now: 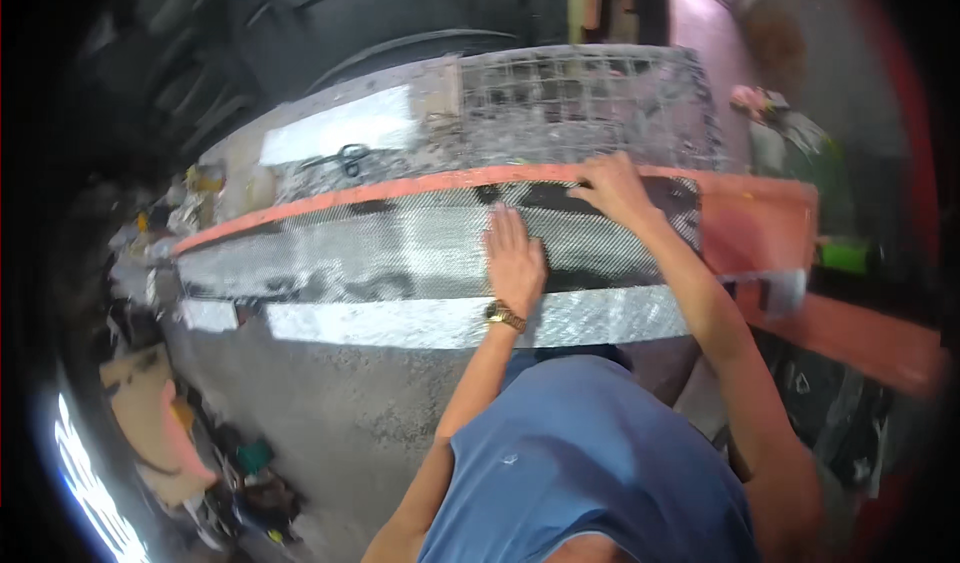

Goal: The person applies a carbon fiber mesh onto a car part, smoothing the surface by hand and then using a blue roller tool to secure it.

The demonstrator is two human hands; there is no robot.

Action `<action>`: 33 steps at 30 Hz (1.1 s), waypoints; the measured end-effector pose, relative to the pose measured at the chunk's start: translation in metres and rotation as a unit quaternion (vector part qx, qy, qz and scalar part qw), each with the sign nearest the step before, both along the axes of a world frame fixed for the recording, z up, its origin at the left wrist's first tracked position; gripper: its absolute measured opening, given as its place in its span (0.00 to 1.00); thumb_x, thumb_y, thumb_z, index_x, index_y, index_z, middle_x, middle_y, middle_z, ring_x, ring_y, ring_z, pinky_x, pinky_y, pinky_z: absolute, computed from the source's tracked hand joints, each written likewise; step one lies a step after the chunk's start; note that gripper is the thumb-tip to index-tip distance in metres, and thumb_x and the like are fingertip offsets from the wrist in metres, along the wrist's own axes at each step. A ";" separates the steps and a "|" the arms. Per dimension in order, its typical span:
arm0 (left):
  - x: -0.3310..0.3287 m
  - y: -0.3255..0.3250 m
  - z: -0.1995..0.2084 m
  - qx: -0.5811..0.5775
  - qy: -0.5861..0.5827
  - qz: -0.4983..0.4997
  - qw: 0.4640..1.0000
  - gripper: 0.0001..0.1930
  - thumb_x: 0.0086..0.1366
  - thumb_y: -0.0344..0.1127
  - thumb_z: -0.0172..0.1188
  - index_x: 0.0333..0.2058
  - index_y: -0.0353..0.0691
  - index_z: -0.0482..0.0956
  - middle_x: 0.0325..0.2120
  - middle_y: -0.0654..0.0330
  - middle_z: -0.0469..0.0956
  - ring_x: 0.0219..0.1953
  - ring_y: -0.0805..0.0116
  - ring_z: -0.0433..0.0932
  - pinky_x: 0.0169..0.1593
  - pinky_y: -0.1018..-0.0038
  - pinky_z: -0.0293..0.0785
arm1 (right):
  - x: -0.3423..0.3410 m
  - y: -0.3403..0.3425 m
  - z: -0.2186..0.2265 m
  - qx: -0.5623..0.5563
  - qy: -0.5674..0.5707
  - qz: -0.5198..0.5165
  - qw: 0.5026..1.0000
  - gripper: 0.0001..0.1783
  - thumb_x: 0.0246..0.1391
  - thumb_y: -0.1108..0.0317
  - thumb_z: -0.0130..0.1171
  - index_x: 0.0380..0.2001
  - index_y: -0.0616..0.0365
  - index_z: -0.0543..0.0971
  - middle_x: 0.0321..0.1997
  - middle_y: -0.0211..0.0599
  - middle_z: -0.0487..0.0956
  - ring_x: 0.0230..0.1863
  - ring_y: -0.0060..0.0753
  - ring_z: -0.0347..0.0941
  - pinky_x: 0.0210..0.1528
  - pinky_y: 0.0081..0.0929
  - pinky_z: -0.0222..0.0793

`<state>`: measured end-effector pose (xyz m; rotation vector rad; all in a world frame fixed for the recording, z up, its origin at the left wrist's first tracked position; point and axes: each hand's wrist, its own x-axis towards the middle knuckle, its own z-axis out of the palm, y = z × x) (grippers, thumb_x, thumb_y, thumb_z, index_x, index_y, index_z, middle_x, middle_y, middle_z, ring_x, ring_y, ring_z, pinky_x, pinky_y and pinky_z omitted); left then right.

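Note:
A long strip of dark, silvery woven fabric (400,248), like carbon-fibre cloth, lies along an orange panel (757,213) whose rim shows at its far side. Palm down, my left hand (515,266) rests flat on the middle of the fabric, fingers stretched forward; a gold watch (504,315) is on that wrist. My right hand (615,191) is farther off and to the right, its fingers bent at the far edge, where cloth meets the orange rim. Blur hides what, if anything, is pinched there.
Behind the panel lie scissors (350,158), a white sheet (343,123) and a wire grid (560,93) on the worn table. A pale strip (400,324) runs along the near edge. Cardboard (150,418) lies at lower left, a green object (845,256) at right.

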<state>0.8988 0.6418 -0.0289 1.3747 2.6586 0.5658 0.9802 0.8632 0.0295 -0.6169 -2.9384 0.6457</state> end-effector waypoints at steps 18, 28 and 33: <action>-0.353 -0.278 0.073 0.149 0.079 0.156 0.973 0.05 0.65 0.28 0.62 0.39 0.36 0.81 0.40 0.53 0.83 0.43 0.52 0.82 0.49 0.62 0.75 | -0.036 -0.099 0.020 0.034 0.143 -0.050 0.988 0.27 0.49 0.68 0.69 0.53 0.61 0.77 0.56 0.45 0.78 0.61 0.50 0.71 0.65 0.43 0.64; -0.529 -0.257 0.080 0.055 0.053 -0.112 0.991 0.12 0.64 0.29 0.60 0.46 0.36 0.82 0.45 0.51 0.80 0.47 0.49 0.78 0.51 0.60 0.72 | -0.301 -0.336 0.020 -0.327 0.001 0.104 0.939 0.22 0.61 0.59 0.58 0.53 0.61 0.78 0.44 0.44 0.80 0.44 0.45 0.78 0.48 0.41 0.73; -0.567 -0.287 0.075 0.055 0.057 -0.122 0.989 0.13 0.64 0.28 0.59 0.47 0.36 0.81 0.45 0.53 0.80 0.47 0.51 0.78 0.52 0.60 0.72 | -0.392 -0.384 -0.001 -0.404 0.093 0.032 0.909 0.16 0.61 0.65 0.57 0.48 0.63 0.79 0.42 0.42 0.80 0.41 0.45 0.77 0.45 0.40 0.74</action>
